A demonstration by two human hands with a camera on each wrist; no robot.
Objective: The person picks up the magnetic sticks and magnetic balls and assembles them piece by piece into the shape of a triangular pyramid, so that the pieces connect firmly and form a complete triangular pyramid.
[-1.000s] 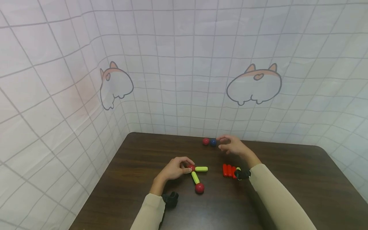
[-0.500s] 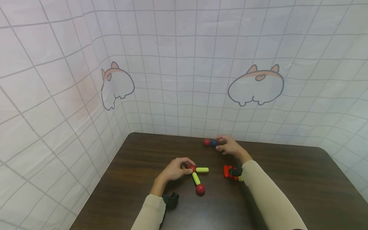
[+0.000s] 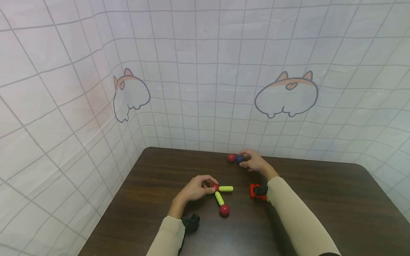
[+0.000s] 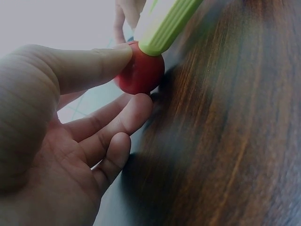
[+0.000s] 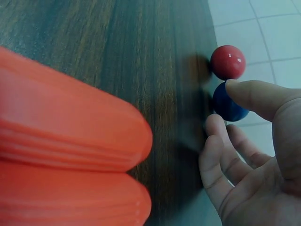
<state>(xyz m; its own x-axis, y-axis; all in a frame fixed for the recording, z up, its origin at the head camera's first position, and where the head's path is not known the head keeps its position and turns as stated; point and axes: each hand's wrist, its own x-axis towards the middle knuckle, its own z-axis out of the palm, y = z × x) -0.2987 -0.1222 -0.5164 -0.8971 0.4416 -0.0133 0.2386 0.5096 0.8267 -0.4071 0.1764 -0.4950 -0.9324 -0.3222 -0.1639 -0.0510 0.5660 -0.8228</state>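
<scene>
**me:** Red ball (image 3: 214, 186) at the joint is what my left hand (image 3: 193, 189) is on, thumb on top and fingertips (image 4: 139, 103) curled underneath, so it's pinched. That's toward the left-middle of the bench (image 3: 153, 199). In the left wrist view you can see a green stick (image 4: 164, 23) plugged right into it.

**other:** how many sticks come off that ball?

**me:** Two. One green stick (image 3: 226, 188) lies flat pointing right, the second green stick (image 3: 219, 198) angles toward me and ends in a bigger red ball (image 3: 224, 210). All of it is lying on the bench.

**other:** and further right?

**me:** Orange sticks (image 3: 254, 191) bunched side by side, just beside my right sleeve (image 3: 288, 209), partly hidden by the black wrist strap. They fill the near side of the right wrist view (image 5: 70, 155).

**other:** right hand?

**me:** My right hand (image 3: 254, 163) is up at the far edge of the bench, near the tiled backdrop (image 3: 205, 71). Thumb and fingers are curled around a blue ball (image 5: 229, 106), thumb tip touching it, gripping lightly. A small red ball (image 5: 227, 61) sits touching the blue one on its left as the head view shows it (image 3: 231, 158).
</scene>
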